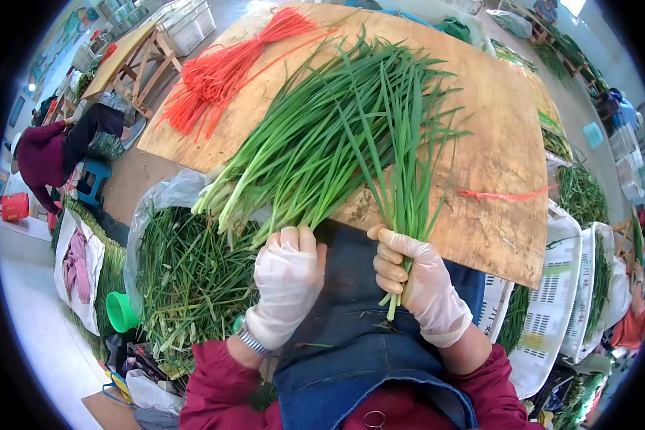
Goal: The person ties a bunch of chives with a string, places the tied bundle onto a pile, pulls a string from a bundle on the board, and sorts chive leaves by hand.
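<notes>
Both my hands wear thin whitish gloves. My right hand (417,278) is closed around a small bunch of garlic chives (407,193), gripping the pale stems. Their cut ends stick out below the fist, and the green leaves fan out over the table. My left hand (288,276) has its fingers curled at the stem ends of a large loose pile of garlic chives (322,136). Those fingers seem closed on a few stems, though the fingertips are partly hidden. The pile lies across a wooden table (502,143) in front of me.
A bundle of red ties (222,79) lies at the table's far left; one red tie (505,195) lies on the right. A plastic bag of green trimmings (186,265) is at my left. White crates (552,287) stand right. A person (46,161) bends at far left.
</notes>
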Demonstrator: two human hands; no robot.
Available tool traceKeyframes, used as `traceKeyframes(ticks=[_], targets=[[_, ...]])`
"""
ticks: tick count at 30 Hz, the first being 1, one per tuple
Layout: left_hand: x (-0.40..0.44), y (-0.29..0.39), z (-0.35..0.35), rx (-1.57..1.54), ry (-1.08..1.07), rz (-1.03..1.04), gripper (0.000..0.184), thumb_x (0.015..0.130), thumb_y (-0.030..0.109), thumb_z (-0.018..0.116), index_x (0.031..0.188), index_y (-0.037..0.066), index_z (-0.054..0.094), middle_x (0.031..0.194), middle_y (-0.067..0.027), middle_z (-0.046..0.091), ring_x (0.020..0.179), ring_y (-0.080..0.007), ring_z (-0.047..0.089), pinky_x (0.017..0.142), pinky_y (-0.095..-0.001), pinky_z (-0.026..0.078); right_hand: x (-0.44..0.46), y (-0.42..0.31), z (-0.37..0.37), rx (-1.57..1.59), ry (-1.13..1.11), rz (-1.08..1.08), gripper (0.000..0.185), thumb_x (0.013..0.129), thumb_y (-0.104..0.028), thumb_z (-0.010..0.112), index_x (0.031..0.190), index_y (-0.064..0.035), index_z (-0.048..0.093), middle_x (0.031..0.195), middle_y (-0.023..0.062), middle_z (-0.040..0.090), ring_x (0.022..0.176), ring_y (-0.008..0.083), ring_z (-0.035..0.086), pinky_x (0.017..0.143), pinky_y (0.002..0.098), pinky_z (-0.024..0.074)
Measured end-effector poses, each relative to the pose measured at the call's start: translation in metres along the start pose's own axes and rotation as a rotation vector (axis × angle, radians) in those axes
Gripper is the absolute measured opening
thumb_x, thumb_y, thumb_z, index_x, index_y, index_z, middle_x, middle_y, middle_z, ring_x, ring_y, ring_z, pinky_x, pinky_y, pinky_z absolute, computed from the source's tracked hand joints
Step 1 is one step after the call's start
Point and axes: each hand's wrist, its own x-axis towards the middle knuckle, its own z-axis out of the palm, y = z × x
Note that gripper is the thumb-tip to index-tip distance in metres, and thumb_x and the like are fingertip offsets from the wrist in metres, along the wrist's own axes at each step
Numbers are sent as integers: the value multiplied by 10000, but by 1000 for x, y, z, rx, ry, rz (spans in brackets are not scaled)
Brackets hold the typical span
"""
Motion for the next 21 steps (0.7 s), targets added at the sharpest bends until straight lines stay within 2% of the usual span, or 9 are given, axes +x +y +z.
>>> traceKeyframes(ticks=[3,7,10,11,14,16,17,20,21], targets=[[0,-3,6,46,10,-47,234,659,65,698,837,36,549,733,-101,517,659,-268,546,534,-367,440,-3,0,8,-56,66,-91,147,828,-119,627,915,-16,568,607,-14,438,447,76,389,386,218,294],[-9,18,-22,-364,132,-34,211,662,-42,670,808,34,539,676,-112,531,537,-279,539,473,-356,435,-1,12,17,-307,206,-162,141,809,-124,648,870,-14,585,630,12,517,460,92,439,401,212,325],[-20,33,-26,-644,36,-21,264,681,-35,682,917,7,573,680,-118,565,554,-259,571,489,-325,450,0,17,18,-391,189,-150,141,771,-112,672,839,-8,605,607,37,557,426,94,449,401,213,339],[-23,34,-29,-843,-79,-73,250,699,-22,677,932,7,591,692,-122,576,564,-250,578,510,-314,457,-2,14,19,-401,176,-130,146,766,-103,670,849,-3,604,610,37,557,423,92,447,400,214,338],[-24,13,-25,-885,76,-66,193,718,-13,664,900,12,605,705,-125,586,598,-246,590,543,-316,465,-6,2,16,-294,152,-153,154,760,-79,659,880,0,606,644,50,590,437,80,466,396,206,335],[-16,4,-24,-498,122,-156,154,721,-3,652,868,16,610,735,-122,571,648,-280,580,577,-343,468,-7,-6,3,-104,-23,-156,171,777,-66,627,930,2,593,687,67,599,488,79,494,424,201,341],[-7,3,-21,-330,79,-164,137,725,7,648,853,22,605,731,-121,560,642,-294,570,571,-356,464,-10,-11,-4,-55,-145,-154,179,804,-78,602,961,6,580,738,83,605,586,113,551,492,232,449],[3,-7,4,-66,19,-98,104,735,29,636,830,37,594,710,-116,541,620,-319,551,558,-382,453,-18,-11,2,25,-111,-204,173,822,-104,599,951,10,577,775,89,602,657,163,585,583,314,540],[5,-9,11,-20,7,-60,96,739,35,633,825,42,592,702,-114,537,612,-325,547,554,-389,450,-16,-11,3,19,-106,-175,171,836,-114,593,957,5,574,809,91,599,706,198,598,662,394,569]])
